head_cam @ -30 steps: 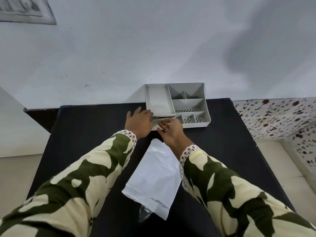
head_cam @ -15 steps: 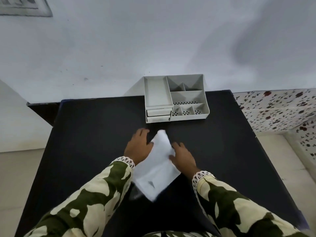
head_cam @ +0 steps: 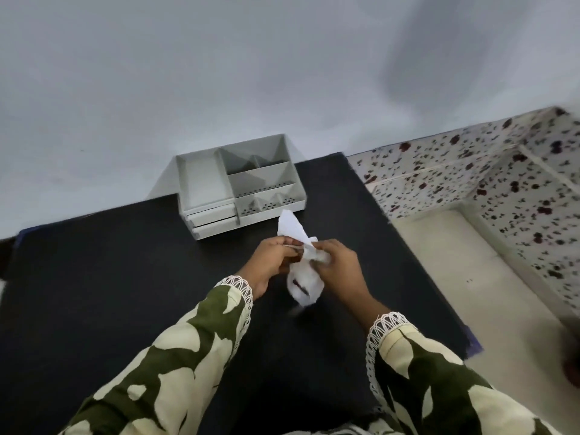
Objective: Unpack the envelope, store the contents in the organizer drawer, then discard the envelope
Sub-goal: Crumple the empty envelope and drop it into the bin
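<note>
A white envelope (head_cam: 301, 277) hangs crumpled above the black table, squeezed at its middle between both hands. My left hand (head_cam: 273, 262) grips it from the left and my right hand (head_cam: 339, 268) from the right. One corner of the envelope sticks up past my fingers toward the organizer. The grey desk organizer (head_cam: 241, 186) stands at the table's far edge against the wall, with two small drawers (head_cam: 213, 219) at its front left, both pushed in. The envelope's contents are not visible.
The black table (head_cam: 125, 277) fills the lower view and ends at a right edge near a pale floor (head_cam: 470, 277). A speckled tiled ledge (head_cam: 502, 171) rises at the right. A plain grey wall stands behind the organizer.
My hands left the organizer's drawer, came back to the envelope lying flat on the table, lifted it and bunched it up. The camera view swung right.
</note>
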